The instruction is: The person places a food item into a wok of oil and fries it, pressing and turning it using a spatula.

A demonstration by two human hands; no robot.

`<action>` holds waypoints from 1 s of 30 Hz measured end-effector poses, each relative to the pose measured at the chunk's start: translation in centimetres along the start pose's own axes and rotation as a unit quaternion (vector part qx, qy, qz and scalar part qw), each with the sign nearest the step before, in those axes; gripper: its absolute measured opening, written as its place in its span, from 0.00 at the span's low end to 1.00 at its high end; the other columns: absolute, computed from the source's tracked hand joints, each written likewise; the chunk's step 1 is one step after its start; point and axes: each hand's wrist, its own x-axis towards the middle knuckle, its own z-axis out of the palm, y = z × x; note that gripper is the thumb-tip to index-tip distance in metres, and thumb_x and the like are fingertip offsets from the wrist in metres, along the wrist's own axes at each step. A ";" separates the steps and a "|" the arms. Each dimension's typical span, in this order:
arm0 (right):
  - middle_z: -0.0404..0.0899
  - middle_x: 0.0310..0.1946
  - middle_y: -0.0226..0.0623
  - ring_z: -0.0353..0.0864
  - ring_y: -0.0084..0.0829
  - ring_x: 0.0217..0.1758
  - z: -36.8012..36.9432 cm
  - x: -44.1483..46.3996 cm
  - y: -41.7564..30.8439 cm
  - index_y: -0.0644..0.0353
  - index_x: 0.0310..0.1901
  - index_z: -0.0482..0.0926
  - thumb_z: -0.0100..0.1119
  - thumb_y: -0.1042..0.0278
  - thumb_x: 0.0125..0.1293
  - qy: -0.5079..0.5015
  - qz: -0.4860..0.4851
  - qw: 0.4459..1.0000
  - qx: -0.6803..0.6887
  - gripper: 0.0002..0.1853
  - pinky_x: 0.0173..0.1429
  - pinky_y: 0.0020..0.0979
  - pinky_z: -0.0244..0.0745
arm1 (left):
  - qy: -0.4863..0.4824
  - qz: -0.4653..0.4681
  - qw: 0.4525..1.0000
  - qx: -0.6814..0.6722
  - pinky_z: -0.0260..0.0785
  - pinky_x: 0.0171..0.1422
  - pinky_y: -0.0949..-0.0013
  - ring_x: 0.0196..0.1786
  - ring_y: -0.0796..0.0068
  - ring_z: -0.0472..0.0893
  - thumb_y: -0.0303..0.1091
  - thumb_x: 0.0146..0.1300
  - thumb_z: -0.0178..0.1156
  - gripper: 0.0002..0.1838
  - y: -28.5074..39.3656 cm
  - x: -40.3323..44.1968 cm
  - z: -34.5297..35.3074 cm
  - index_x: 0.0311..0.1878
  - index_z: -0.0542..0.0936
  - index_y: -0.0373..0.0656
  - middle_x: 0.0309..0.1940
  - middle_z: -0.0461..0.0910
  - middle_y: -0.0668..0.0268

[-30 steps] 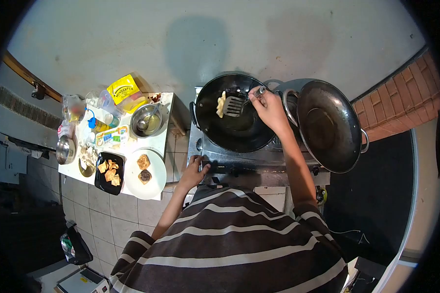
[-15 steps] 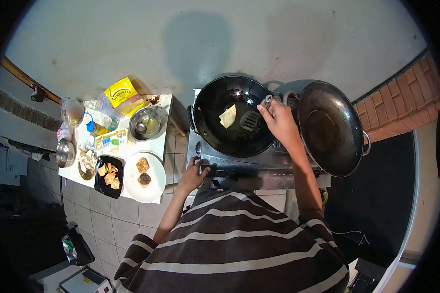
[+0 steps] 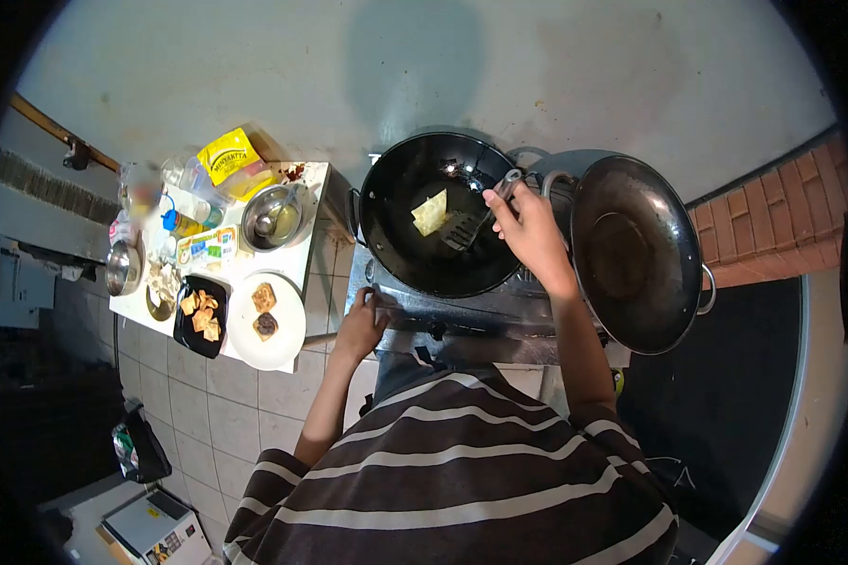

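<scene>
My right hand (image 3: pixel 528 226) is closed round the handle of a slotted spatula (image 3: pixel 462 230), whose blade is low in the black wok (image 3: pixel 405 250). Just left of the blade, a pale folded piece of food (image 3: pixel 431 214) lies in the wok. My left hand (image 3: pixel 360 325) rests at the front left edge of the stove (image 3: pixel 405 325), fingers bent; whether it grips a knob there is hidden.
A second large pan (image 3: pixel 622 254) stands tilted on the right. On the left table are a white plate (image 3: pixel 278 339) with two browned pieces, a black tray (image 3: pixel 190 341) of fried pieces, a metal bowl (image 3: pixel 259 240) with a ladle and a yellow pouch (image 3: pixel 228 155).
The food has left the spatula blade and now lies in the wok. The spatula first drew right, then came back beside the food. The view has shifted slightly.
</scene>
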 end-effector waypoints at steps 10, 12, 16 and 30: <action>0.78 0.28 0.58 0.79 0.57 0.35 -0.5 -1.0 -0.4 0.72 0.43 0.74 0.56 0.64 0.69 -0.042 -0.013 0.994 -0.104 0.15 0.39 0.43 0.72 | -0.001 -0.081 0.996 0.035 0.72 0.47 0.49 0.43 0.44 0.81 0.40 0.61 0.62 0.15 -1.8 3.1 -1.0 0.36 0.80 0.35 0.35 0.82 0.46; 0.78 0.28 0.57 0.79 0.58 0.35 -0.3 -0.9 -0.8 0.72 0.41 0.73 0.56 0.64 0.69 -0.044 0.002 0.996 -0.083 0.15 0.39 0.43 0.72 | -0.047 -0.102 0.992 0.050 0.72 0.49 0.48 0.44 0.44 0.81 0.42 0.61 0.61 0.16 -1.9 3.5 -1.5 0.37 0.81 0.36 0.37 0.82 0.45; 0.78 0.28 0.57 0.79 0.57 0.36 0.0 -1.1 -1.4 0.72 0.41 0.73 0.56 0.64 0.69 0.005 0.020 0.998 -0.056 0.14 0.39 0.43 0.72 | -0.088 -0.092 0.987 0.094 0.73 0.49 0.48 0.46 0.44 0.81 0.45 0.63 0.60 0.17 -3.3 4.1 -1.3 0.38 0.82 0.37 0.39 0.82 0.46; 0.78 0.28 0.58 0.79 0.58 0.37 0.5 -0.5 -1.4 0.71 0.39 0.72 0.55 0.62 0.70 0.033 0.043 0.996 -0.076 0.15 0.39 0.46 0.71 | -0.109 -0.071 0.982 0.136 0.73 0.49 0.48 0.47 0.44 0.81 0.43 0.67 0.54 0.14 -3.3 3.9 -0.8 0.42 0.80 0.42 0.40 0.82 0.47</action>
